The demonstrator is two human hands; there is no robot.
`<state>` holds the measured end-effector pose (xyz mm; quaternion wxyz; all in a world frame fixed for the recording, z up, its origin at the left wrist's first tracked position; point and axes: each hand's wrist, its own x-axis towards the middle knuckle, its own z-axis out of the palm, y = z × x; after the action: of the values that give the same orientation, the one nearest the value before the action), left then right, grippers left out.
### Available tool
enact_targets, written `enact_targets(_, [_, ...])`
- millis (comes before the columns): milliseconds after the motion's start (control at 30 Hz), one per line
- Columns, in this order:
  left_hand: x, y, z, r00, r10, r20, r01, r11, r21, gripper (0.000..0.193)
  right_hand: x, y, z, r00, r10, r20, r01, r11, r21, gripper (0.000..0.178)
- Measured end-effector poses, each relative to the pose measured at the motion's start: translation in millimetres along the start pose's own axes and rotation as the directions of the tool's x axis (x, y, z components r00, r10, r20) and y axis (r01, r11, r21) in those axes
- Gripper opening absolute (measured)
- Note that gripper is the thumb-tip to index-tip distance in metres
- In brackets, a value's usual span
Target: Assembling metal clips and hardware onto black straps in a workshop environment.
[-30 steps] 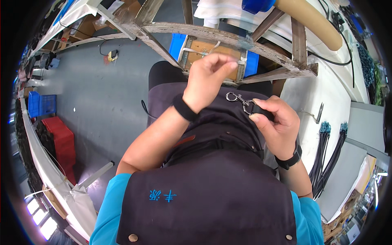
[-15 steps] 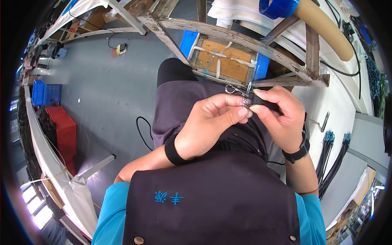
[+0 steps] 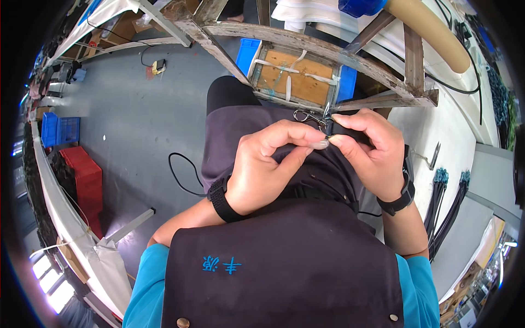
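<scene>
Right hand (image 3: 374, 156), centre right of frame: pinching black strap (image 3: 345, 129) with metal clasp (image 3: 313, 118). Left hand (image 3: 265, 164), frame centre: fingertips pressed together beside strap (anything between them unclear).

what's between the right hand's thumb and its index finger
In the head view, a black strap lies there, pinched by the right hand, with a silver clip at its end.

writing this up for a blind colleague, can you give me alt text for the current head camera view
A person's right hand grips a black strap with a metal snap clip above a dark apron, the left hand close beside the clip. A worn frame stands ahead; a red container is at left.
</scene>
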<state>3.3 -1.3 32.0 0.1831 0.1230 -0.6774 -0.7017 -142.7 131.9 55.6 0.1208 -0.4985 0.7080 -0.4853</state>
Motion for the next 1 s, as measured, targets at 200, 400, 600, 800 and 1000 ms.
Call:
enact_targets(200, [8, 4, -3, 0.931, 0.366, 0.017, -0.328, 0.811, 0.484, 0.02, -2, 3, 4, 0.999, 0.047, -0.022, -0.045, 0.996, 0.082, 0.021])
enact_targets(400, [15, 4, -6, 0.834, 0.538, 0.124, -0.483, 0.603, 0.634, 0.022, 0, -3, 3, 0.999, 0.028, -0.022, -0.028, 1.0, 0.014, 0.022])
enact_targets(600, [14, 17, -9, 0.864, 0.481, 0.147, -0.433, 0.562, 0.705, 0.018, -2, -8, 0, 0.996, -0.075, 0.051, 0.08, 0.991, -0.104, 0.026])
enact_targets(800, [13, 8, 2, 0.992, 0.124, 0.032, -0.128, 0.974, 0.187, 0.012, -6, 0, 0, 0.994, -0.075, 0.082, 0.078, 0.996, -0.034, 0.026])
enact_targets(1000, [12, 1, 9, 0.968, -0.251, 0.002, 0.244, 0.938, -0.244, 0.022, -18, -2, 7, 0.999, -0.005, 0.051, 0.005, 1.0, -0.004, 0.029])
